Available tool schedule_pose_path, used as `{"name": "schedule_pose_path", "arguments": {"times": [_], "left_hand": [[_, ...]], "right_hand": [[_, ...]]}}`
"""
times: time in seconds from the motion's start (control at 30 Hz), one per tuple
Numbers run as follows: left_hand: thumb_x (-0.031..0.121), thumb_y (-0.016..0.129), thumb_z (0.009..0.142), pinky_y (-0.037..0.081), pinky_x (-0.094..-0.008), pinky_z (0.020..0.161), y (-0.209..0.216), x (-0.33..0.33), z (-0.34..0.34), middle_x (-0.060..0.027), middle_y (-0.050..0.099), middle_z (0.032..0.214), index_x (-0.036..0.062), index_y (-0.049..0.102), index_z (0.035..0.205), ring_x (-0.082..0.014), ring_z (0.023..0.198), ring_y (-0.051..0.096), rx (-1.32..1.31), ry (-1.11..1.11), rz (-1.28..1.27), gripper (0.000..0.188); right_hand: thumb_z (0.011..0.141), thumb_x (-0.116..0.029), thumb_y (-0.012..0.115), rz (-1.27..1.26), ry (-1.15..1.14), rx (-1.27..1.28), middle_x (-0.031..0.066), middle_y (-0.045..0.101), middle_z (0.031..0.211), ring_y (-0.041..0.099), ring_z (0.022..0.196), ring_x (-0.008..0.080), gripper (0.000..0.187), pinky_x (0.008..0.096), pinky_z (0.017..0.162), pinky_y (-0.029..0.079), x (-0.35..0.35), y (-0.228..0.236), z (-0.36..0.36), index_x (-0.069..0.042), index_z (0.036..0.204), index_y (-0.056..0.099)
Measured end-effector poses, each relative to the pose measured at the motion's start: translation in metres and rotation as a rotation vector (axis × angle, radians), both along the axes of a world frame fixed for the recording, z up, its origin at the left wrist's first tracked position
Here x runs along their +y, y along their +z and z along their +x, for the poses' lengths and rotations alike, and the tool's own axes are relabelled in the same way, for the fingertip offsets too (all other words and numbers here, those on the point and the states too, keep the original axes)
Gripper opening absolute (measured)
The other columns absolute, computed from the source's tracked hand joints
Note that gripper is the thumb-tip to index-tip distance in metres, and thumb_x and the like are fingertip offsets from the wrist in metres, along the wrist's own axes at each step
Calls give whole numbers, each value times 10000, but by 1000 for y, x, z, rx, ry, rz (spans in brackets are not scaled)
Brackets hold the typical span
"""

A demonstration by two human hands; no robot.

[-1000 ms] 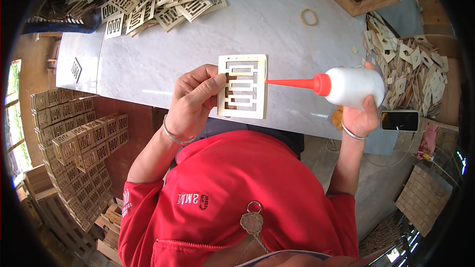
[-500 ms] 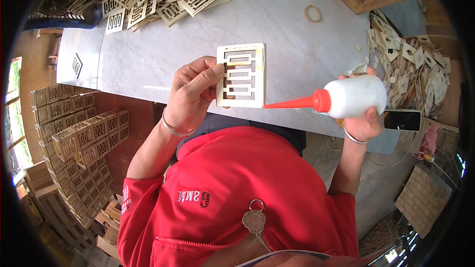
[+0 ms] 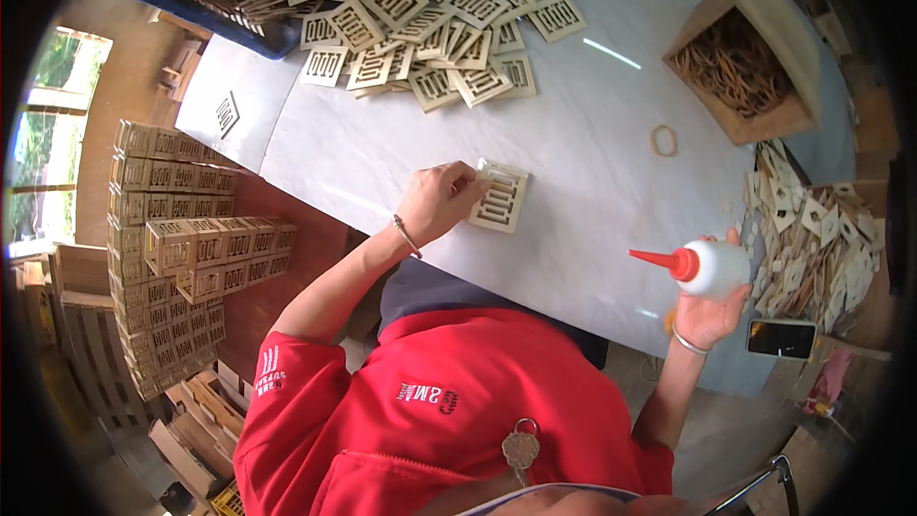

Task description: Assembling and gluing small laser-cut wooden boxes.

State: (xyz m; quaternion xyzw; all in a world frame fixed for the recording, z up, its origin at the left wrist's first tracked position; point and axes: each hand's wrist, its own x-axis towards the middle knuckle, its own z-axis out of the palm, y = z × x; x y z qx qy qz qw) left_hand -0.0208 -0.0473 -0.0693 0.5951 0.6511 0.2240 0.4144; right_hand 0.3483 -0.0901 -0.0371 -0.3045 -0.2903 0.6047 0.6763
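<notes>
A pale wooden cut-out panel with a slotted pattern is at the near part of the table, apparently lying on its top. Pinched fingers of my left hand are on its left edge, partly covering it. My right hand is wrapped round a white squeeze bottle. The bottle lies on its side in my grip, its long red nozzle pointing left, well apart from the panel.
A heap of similar panels covers the far left of the grey table. At the far right are a wooden box of rubber bands, one loose band, a pile of wood pieces and a phone. Stacked slotted boxes stand left.
The panel has gone from upright in my left hand down to the tabletop. The bottle's nozzle has left the panel's lower edge and tilts up slightly. The whole view has shifted.
</notes>
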Motion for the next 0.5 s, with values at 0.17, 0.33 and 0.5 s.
{"name": "schedule_pose_path", "arguments": {"times": [0.17, 0.33, 0.5], "left_hand": [[92, 615, 817, 469, -314, 554, 4, 43, -52, -90, 599, 737, 45, 626, 835, -218, 568, 578, 254, 43, 585, 52], [60, 570, 812, 470, -329, 577, 14, 96, -126, -92, 590, 765, 53, 622, 850, -229, 611, 581, 404, 314, 830, 65], [362, 714, 717, 494, -325, 722, -24, 137, -207, -129, 665, 925, 20, 663, 986, -238, 808, 638, 174, 619, 461, 438]], "right_hand": [[847, -399, 624, -3, 32, 63, 206, 429, 1289, 425, 1216, 316, 816, 469, 1018, 366, 4, -8, 10, 28, 1414, 222], [843, -442, 610, -47, 1, 51, 196, 464, 1237, 449, 1180, 314, 809, 475, 1016, 352, 2, -12, 17, 17, 1405, 254], [870, -425, 577, -72, -63, 37, 190, 468, 1235, 452, 1174, 308, 749, 466, 1014, 353, 3, -11, 13, 17, 1397, 281]]}}
